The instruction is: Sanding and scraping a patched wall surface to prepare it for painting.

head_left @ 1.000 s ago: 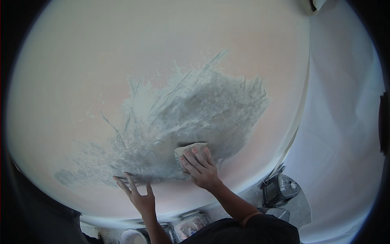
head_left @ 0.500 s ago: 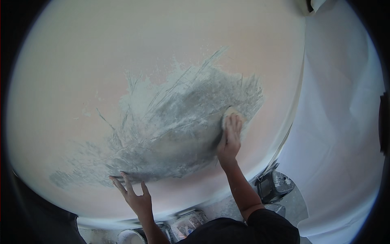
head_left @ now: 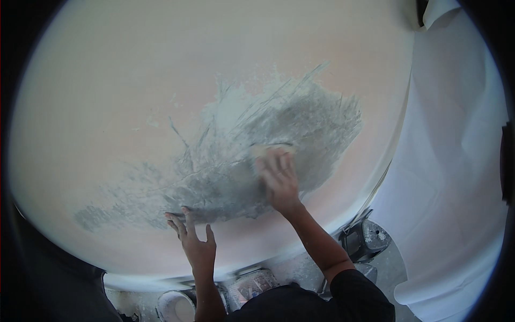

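The right hand [head_left: 280, 181] has swung left, grasping a pale pad [head_left: 261, 151] (sandpaper, perhaps) — left hand [head_left: 197, 244] splayed.

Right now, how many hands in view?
2: left hand at the lower edge of the grey patch, right hand over a pale pad within it. No others visible.

Soft, dim light covers the surface [head_left: 161, 70]. The right hand [head_left: 280, 177] is blurred. Darkened, fisheye-bent edges frame everything.
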`<state>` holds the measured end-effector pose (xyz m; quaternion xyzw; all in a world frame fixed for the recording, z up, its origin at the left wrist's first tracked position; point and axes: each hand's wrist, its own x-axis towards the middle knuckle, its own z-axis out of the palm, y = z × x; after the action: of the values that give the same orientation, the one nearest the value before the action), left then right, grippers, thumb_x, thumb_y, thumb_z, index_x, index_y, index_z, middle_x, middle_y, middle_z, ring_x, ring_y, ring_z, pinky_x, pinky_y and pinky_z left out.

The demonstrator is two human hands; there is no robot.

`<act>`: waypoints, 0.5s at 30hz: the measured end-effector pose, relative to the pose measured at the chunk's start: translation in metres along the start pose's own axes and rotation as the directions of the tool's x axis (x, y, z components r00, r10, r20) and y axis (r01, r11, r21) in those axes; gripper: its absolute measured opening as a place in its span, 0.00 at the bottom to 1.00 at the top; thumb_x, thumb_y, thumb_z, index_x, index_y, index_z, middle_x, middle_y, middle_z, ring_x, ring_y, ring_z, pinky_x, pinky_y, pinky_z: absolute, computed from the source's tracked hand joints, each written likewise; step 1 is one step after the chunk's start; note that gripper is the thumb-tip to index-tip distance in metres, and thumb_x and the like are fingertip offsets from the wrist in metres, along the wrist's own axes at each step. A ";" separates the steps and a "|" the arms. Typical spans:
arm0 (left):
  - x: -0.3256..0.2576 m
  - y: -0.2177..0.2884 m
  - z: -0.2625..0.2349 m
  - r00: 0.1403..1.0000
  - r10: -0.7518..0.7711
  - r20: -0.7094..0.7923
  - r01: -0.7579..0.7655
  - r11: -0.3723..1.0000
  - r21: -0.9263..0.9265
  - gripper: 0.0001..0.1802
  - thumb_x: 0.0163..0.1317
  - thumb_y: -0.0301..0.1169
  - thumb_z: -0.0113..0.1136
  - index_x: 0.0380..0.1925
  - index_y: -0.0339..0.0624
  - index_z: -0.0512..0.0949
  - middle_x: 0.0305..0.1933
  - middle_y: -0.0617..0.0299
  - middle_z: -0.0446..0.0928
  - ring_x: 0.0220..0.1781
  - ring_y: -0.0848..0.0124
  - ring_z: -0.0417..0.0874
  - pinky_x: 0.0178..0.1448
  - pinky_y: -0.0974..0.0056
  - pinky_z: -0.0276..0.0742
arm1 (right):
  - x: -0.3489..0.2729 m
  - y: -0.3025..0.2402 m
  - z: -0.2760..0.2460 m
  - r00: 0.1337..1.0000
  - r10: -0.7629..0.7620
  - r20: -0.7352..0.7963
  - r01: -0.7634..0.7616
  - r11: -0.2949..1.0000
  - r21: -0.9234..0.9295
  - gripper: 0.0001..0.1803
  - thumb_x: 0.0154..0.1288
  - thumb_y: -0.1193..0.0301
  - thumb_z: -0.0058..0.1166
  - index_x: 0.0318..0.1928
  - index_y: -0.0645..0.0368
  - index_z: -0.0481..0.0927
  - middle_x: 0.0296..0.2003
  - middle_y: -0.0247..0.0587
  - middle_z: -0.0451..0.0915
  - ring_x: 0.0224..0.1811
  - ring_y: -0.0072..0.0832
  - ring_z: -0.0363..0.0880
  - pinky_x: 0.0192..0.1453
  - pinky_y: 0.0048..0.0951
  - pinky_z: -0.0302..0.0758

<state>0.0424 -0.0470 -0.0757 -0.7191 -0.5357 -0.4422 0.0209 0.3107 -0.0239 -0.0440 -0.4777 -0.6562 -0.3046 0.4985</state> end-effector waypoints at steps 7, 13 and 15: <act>0.002 -0.003 -0.021 0.989 -0.015 0.149 0.021 0.999 -0.043 0.47 0.58 0.25 0.65 0.77 0.41 0.55 0.78 0.25 0.41 0.81 0.34 0.40 0.81 0.41 0.45 | 0.011 -0.021 0.016 0.920 0.263 -0.292 -0.267 0.963 0.026 0.22 0.68 0.63 0.58 0.61 0.52 0.80 0.66 0.43 0.75 0.71 0.43 0.70 0.77 0.52 0.59; 0.003 -0.014 -0.027 0.981 0.041 0.190 -0.019 0.993 -0.117 0.49 0.61 0.29 0.64 0.78 0.46 0.49 0.79 0.28 0.41 0.79 0.26 0.43 0.76 0.31 0.50 | -0.007 -0.054 0.033 0.999 -0.045 0.002 0.045 0.999 -0.028 0.22 0.69 0.66 0.56 0.63 0.53 0.79 0.67 0.41 0.75 0.72 0.40 0.70 0.77 0.52 0.58; 0.001 -0.020 -0.029 0.982 0.046 0.184 -0.010 0.981 -0.193 0.50 0.61 0.29 0.64 0.79 0.43 0.46 0.80 0.29 0.41 0.79 0.26 0.44 0.76 0.31 0.49 | -0.012 -0.071 0.046 0.989 0.119 -0.088 -0.126 0.988 -0.086 0.22 0.69 0.65 0.57 0.62 0.53 0.79 0.67 0.41 0.75 0.72 0.41 0.69 0.77 0.53 0.58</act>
<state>0.0089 -0.0529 -0.0664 -0.7637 -0.4800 -0.4216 -0.0928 0.2286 -0.0123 -0.0643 -0.5265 -0.5899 -0.3222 0.5205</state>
